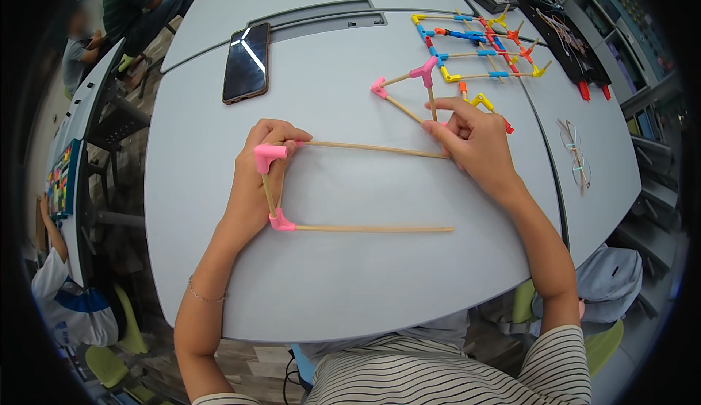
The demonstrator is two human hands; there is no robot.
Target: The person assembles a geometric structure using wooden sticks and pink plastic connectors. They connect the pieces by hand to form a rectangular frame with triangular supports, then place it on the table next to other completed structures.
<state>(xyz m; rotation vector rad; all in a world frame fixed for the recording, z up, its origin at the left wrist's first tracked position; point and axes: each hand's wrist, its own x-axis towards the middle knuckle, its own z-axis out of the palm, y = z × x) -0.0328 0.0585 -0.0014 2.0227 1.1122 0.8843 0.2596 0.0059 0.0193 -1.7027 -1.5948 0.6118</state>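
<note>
My left hand (244, 186) is closed on a frame of thin wooden sticks and pink plastic connectors. One of its pink connectors (269, 158) shows in front of my fingers, and a lower pink connector (281, 220) rests near the table. From this frame a long upper stick (372, 148) runs to my right fingers, while a lower stick (380, 228) points right with a bare end. My right hand (478, 146) pinches a corner of a triangular stick frame (401, 106) with pink connectors. Its fingers hide where that corner meets the upper stick's end.
Behind my right hand lies a larger lattice (467, 55) of sticks with blue, yellow and red connectors. A phone (247, 62) lies at the far left, and glasses (577, 157) sit on the right. Other people occupy the left side, and a grey bag (602, 284) is at lower right.
</note>
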